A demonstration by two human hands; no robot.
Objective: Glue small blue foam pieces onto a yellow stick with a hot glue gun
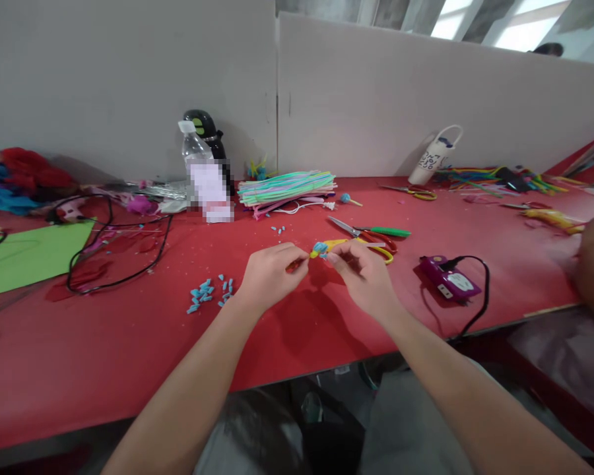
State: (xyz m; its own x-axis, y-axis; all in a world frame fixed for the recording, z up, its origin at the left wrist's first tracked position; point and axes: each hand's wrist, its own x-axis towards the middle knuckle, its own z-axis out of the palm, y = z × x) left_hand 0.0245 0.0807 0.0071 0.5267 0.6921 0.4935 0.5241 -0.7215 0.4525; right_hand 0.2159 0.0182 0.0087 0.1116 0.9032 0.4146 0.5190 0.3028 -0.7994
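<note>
The left hand (277,274) is nearly closed, thumb and forefinger pinching the yellow end of a small blue-and-yellow craft piece (319,249). The right hand (363,274) is half curled, its fingertips at the piece's blue side; whether they grip or only touch it, I cannot tell. The piece sits between both hands, above the red tabletop (287,346). Small blue bits (202,293) lie to the left of the left hand. An orange-red object (294,266) is mostly covered by the left hand's fingers, and the right hand partly hides yellow-handled scissors (388,257).
</note>
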